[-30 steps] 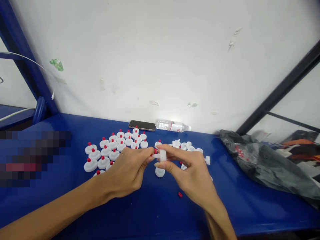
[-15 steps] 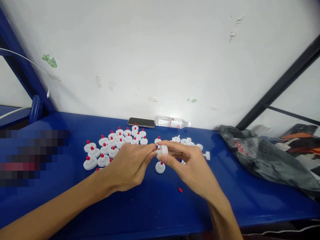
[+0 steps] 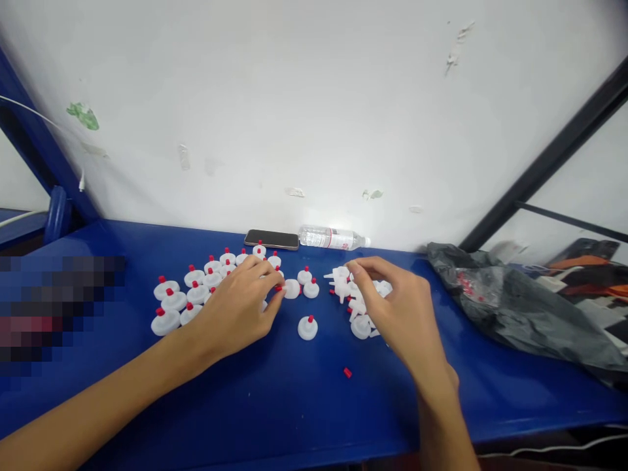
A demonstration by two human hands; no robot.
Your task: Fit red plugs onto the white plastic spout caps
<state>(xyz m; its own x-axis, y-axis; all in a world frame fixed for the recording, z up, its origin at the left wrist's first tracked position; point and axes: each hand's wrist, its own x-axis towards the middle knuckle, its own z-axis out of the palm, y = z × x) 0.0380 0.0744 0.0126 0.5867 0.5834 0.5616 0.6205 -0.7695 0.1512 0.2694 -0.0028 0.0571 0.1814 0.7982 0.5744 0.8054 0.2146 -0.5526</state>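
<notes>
My left hand (image 3: 240, 304) pinches a white nozzle cap (image 3: 292, 289) by its red tip, the round base turned to the right. Under and behind that hand stand several white nozzle caps (image 3: 165, 321) with red tips, partly hidden by it. My right hand (image 3: 400, 307) is over a loose heap of white nozzle caps (image 3: 360, 327), its thumb and forefinger closed together at the heap's far side. What lies between those fingertips is hidden. Between my hands, a red-tipped cap (image 3: 307, 328) stands upright, with two more behind it. A small loose red tip (image 3: 348, 373) lies nearer me.
A phone (image 3: 271, 239) and a clear plastic bottle (image 3: 333, 238) lie along the wall at the back of the blue table (image 3: 294, 418). To the right is a dark plastic bag (image 3: 520, 327) with a clear bag of red pieces (image 3: 473, 286) on it. Metal posts flank both sides.
My hands have moved apart. The left carried the white nozzle cap left, toward the standing group, and its tip now shows red. The right let go of it and moved to the heap.
</notes>
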